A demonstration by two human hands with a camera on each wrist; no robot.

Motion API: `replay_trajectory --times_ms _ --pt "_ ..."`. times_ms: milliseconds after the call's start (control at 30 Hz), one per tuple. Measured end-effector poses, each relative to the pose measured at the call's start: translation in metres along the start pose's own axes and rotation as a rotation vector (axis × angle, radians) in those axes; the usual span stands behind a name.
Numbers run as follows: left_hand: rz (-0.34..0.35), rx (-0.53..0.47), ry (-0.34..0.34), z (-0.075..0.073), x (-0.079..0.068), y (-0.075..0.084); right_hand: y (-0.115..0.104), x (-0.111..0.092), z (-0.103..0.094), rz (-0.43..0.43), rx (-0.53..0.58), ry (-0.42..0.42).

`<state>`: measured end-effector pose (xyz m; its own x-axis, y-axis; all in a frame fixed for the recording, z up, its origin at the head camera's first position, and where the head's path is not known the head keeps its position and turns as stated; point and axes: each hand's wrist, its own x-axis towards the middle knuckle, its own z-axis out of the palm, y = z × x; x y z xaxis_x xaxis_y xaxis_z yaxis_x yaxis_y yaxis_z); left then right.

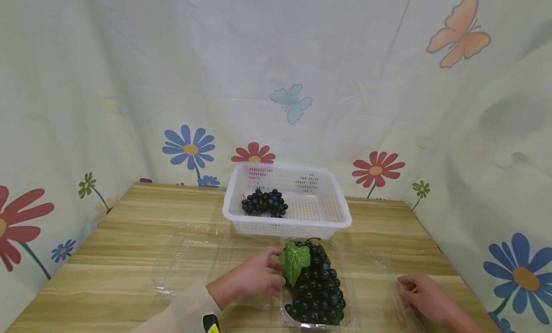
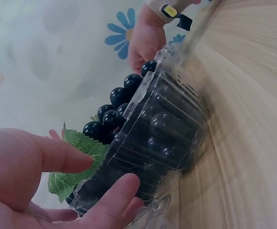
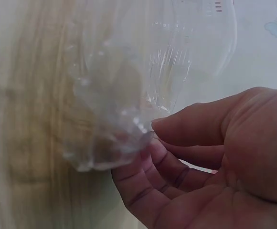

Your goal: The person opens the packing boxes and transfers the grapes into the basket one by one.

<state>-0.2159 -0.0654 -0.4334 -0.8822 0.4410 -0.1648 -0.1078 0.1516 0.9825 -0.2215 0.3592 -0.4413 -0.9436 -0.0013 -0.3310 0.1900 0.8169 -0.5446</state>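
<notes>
A bunch of dark grapes (image 1: 316, 294) with a green leaf (image 1: 295, 261) fills a clear plastic clamshell box (image 1: 288, 318) at the front of the table. Against the box's left side is my left hand (image 1: 260, 274), thumb and fingers spread apart. In the left wrist view its fingers (image 2: 122, 193) lie along the ribbed box wall, while the thumb overlaps the leaf. Off to the right, my right hand (image 1: 427, 297) pinches the edge of the clear lid (image 3: 114, 114) between thumb and fingers. The lid stands out to the right of the box.
Behind the box is a white perforated basket (image 1: 286, 227) with a smaller bunch of dark grapes (image 1: 264, 202) in its left part. Another clear plastic container (image 1: 189, 256) lies on the wooden table (image 1: 108, 270) at the left. A flower-printed curtain encloses the table's back and sides.
</notes>
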Motion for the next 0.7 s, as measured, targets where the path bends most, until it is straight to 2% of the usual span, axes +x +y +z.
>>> replay_trajectory --times_ms 167,433,700 --pt "-0.021 -0.012 0.017 0.003 -0.001 0.0 -0.003 0.003 0.0 -0.046 -0.038 0.011" --pt "-0.029 -0.004 0.041 0.004 0.003 0.001 -0.001 0.0 -0.001 -0.177 0.005 0.054" --pt "-0.02 0.028 0.073 0.007 0.002 0.001 -0.013 0.003 -0.02 -0.221 -0.077 -0.046"
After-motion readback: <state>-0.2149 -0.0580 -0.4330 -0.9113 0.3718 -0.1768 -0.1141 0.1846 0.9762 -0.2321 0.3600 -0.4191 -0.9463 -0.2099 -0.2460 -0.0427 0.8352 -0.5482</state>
